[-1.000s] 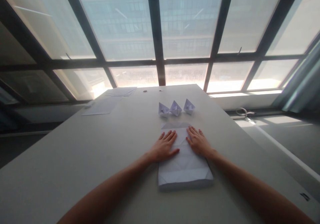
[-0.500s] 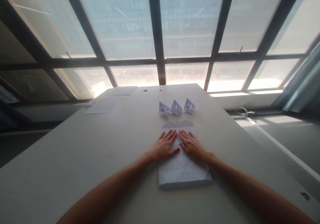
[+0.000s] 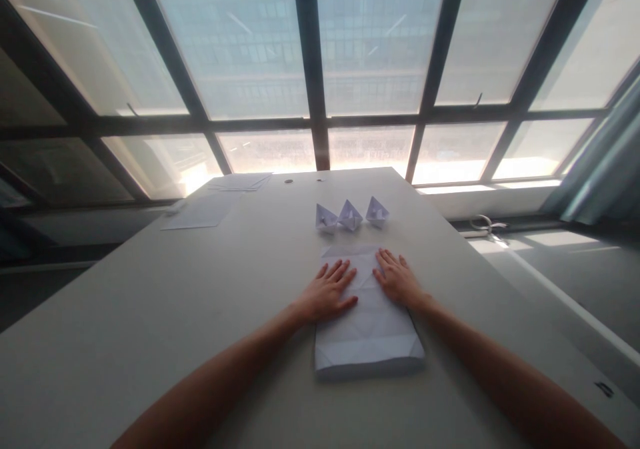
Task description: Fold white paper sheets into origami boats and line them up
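A creased, folded white paper (image 3: 369,339) lies on the white table (image 3: 200,309), its near edge slightly raised. My left hand (image 3: 327,293) rests flat on the paper's left side, fingers spread. On the upper right part of the paper lies my right hand (image 3: 397,279), its fingers stretched out along the edge. Neither hand grips anything. Just beyond the paper stand three small folded paper shapes, a left one (image 3: 326,219), a middle one (image 3: 350,216) and a right one (image 3: 377,213). The left and middle ones appear to touch or nearly touch.
Flat white sheets (image 3: 197,212) lie at the table's far left, with more paper (image 3: 243,182) behind them. A small round dark spot (image 3: 289,181) is near the far edge. Large windows rise behind the table, and a curtain (image 3: 595,162) hangs at the right.
My right hand has moved right and slightly away from me, from the paper's middle to its right edge. My left hand has stayed nearly in place, fingers a little more spread.
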`<control>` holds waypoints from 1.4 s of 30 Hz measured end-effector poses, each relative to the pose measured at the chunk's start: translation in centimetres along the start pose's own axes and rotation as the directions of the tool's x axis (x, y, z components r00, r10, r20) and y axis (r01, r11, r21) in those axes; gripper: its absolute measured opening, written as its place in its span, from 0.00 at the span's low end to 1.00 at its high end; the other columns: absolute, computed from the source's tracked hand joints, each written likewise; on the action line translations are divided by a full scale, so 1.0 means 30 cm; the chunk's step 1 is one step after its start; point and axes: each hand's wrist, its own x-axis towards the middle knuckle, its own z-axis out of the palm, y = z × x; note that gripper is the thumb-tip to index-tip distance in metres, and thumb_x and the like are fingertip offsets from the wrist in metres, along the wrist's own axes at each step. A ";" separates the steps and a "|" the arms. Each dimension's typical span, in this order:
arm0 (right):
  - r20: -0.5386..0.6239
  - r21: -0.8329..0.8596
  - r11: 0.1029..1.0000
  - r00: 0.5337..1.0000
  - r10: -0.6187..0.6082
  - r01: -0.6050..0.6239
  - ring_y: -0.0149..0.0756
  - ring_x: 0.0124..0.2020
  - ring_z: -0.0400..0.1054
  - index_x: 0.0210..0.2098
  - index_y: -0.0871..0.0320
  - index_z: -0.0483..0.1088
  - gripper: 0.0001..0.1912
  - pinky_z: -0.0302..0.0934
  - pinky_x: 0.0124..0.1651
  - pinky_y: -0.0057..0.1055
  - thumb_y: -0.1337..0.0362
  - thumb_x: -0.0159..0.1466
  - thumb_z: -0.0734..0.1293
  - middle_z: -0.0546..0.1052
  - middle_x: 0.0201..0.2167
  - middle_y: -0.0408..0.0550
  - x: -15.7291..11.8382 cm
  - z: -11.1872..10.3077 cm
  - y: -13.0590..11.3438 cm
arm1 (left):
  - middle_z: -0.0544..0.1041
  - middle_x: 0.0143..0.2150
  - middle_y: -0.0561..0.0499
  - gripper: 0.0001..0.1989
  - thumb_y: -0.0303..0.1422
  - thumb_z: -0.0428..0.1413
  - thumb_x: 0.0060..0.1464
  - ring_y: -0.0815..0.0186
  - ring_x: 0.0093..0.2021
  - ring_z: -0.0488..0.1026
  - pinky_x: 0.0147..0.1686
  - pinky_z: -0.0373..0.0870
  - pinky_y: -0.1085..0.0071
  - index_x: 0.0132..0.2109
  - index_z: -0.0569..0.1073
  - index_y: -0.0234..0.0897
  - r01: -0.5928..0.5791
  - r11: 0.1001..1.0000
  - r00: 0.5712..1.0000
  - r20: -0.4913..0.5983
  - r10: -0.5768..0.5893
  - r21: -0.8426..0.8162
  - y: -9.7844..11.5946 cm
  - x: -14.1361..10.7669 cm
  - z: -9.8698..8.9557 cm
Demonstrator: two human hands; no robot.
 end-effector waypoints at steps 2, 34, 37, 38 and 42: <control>-0.008 -0.002 1.000 1.000 0.004 -0.004 0.43 0.71 0.41 0.68 0.64 0.51 0.31 0.33 0.70 0.48 0.56 0.70 0.51 0.51 0.70 0.56 0.003 0.002 0.005 | 0.42 0.73 0.45 0.37 0.57 0.37 0.63 0.54 0.72 0.39 0.68 0.37 0.53 0.71 0.48 0.43 0.002 1.000 1.000 0.000 -0.002 -0.005 0.002 0.000 -0.001; -0.111 0.026 0.988 0.983 -0.149 0.153 0.42 0.71 0.38 0.67 0.64 0.54 0.29 0.29 0.70 0.49 0.63 0.68 0.54 0.51 0.70 0.57 -0.024 -0.030 -0.035 | 0.42 0.73 0.44 0.47 0.64 0.44 0.55 0.53 0.72 0.39 0.68 0.35 0.55 0.71 0.48 0.41 -0.034 0.998 0.999 -0.007 0.034 -0.056 -0.058 0.007 -0.008; -0.038 0.074 0.955 0.958 -0.285 0.287 0.40 0.71 0.39 0.68 0.62 0.52 0.29 0.32 0.70 0.46 0.61 0.69 0.54 0.52 0.70 0.55 -0.039 -0.036 -0.061 | 0.42 0.73 0.43 0.47 0.64 0.45 0.55 0.53 0.72 0.39 0.68 0.35 0.55 0.72 0.48 0.41 -0.029 0.998 1.000 -0.004 0.029 -0.055 -0.057 0.009 -0.008; -0.006 0.088 0.949 0.953 -0.303 0.302 0.40 0.71 0.40 0.68 0.62 0.52 0.30 0.33 0.70 0.45 0.60 0.69 0.54 0.52 0.70 0.54 -0.042 -0.035 -0.068 | 0.43 0.73 0.43 0.47 0.64 0.45 0.55 0.53 0.72 0.39 0.68 0.36 0.55 0.72 0.48 0.40 -0.027 0.998 1.000 -0.003 0.027 -0.056 -0.056 0.009 -0.008; 0.058 0.106 0.952 0.954 -0.294 0.287 0.41 0.71 0.41 0.69 0.61 0.51 0.31 0.35 0.70 0.45 0.56 0.70 0.54 0.51 0.70 0.55 -0.044 -0.030 -0.074 | 0.43 0.73 0.44 0.47 0.64 0.46 0.54 0.53 0.72 0.40 0.68 0.37 0.56 0.71 0.48 0.41 -0.021 0.998 1.000 -0.009 0.020 -0.067 -0.050 0.008 -0.014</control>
